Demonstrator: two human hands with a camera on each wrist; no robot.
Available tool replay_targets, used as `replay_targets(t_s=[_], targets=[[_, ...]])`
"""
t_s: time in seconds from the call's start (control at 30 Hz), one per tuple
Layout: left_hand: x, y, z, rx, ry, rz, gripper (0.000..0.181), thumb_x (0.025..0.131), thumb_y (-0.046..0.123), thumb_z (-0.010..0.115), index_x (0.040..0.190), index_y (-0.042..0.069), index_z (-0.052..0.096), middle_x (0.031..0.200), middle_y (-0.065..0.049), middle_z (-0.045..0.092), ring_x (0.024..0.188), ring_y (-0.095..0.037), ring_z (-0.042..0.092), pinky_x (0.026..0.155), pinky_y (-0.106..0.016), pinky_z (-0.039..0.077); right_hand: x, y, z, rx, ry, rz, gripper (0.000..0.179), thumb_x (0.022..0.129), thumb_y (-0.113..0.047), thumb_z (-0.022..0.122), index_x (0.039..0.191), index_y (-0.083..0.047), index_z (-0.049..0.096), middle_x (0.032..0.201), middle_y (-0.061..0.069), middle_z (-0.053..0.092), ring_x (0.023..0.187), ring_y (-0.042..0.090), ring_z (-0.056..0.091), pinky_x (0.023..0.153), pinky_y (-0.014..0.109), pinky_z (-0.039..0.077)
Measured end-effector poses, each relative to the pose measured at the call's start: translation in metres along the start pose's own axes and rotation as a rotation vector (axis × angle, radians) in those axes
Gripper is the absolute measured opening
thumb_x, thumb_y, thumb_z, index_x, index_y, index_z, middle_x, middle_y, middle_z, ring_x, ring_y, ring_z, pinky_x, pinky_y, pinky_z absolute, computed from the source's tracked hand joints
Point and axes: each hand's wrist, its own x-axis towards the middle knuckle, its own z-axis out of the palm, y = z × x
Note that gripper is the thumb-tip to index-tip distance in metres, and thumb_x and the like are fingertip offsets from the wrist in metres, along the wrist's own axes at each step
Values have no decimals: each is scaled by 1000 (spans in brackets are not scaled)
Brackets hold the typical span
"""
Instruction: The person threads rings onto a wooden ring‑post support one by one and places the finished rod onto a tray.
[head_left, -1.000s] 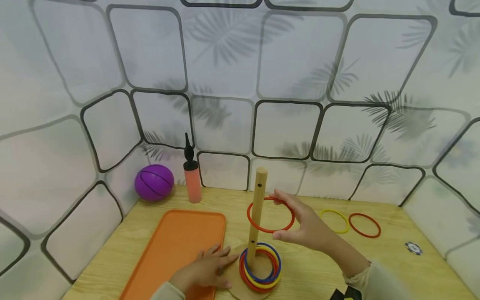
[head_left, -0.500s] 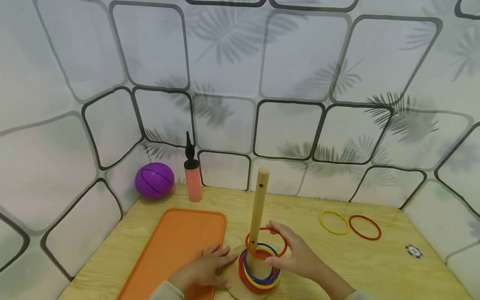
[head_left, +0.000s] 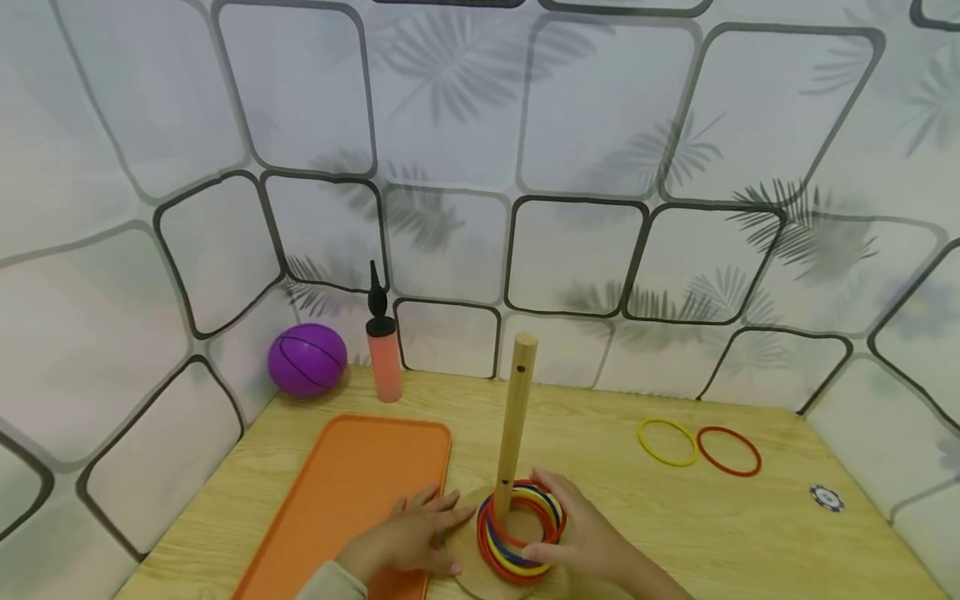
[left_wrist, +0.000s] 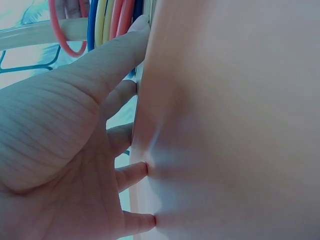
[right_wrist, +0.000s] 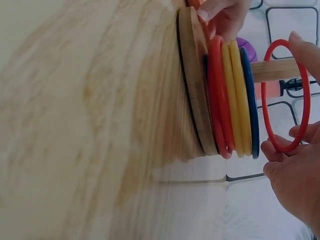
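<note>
A wooden peg (head_left: 516, 408) stands upright on a round wooden base (head_left: 467, 554). Around its foot lie stacked rings in red (right_wrist: 217, 95), yellow (right_wrist: 235, 95) and blue (right_wrist: 249, 95). My right hand (head_left: 581, 533) pinches another red ring (right_wrist: 306, 100) between thumb and fingers. That ring encircles the peg; in the right wrist view a gap separates it from the blue ring on top of the stack. My left hand (head_left: 401, 540) lies with spread fingers over the orange tray (head_left: 367, 467), its fingertips touching the tray and the edge of the base.
Behind the tray are a purple ball (head_left: 307, 360) and a pink hand pump (head_left: 386, 362) with a black nozzle. Farther right on the table lie a yellow ring (head_left: 652, 454), a red ring (head_left: 729, 427) and a poker chip (head_left: 827, 498). A patterned curtain (head_left: 450, 250) surrounds the table.
My right hand has lowered the red ring along the peg, from about mid-height down close over the stacked rings. The left hand has stayed in place.
</note>
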Motion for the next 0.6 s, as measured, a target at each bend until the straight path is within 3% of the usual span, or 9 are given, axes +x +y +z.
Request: replay_targets(t_s=[0.23, 0.43, 0.6], targets=[[0, 0, 0, -16, -12, -2, 70, 81, 42, 71, 143, 24, 44, 149, -15, 34, 138, -45, 18, 99, -72, 13, -10, 12, 1, -83, 20, -92, 87, 77, -39, 77, 145, -6, 33, 139, 15, 43, 124, 32, 44, 99, 42, 40], [2, -3, 1, 8, 0, 8, 71, 80, 43, 71, 143, 25, 44, 149, -16, 35, 137, -46, 19, 98, -73, 14, -22, 26, -9, -142, 61, -103, 82, 81, -37, 73, 145, -8, 32, 134, 14, 47, 118, 25, 48, 94, 43, 43], [2, -3, 2, 16, 7, 9, 71, 80, 45, 71, 143, 27, 44, 149, -15, 35, 137, -46, 20, 99, -72, 13, -33, 37, -26, -187, 124, -127, 78, 80, -29, 76, 142, -3, 36, 130, 14, 50, 114, 18, 49, 94, 29, 42]])
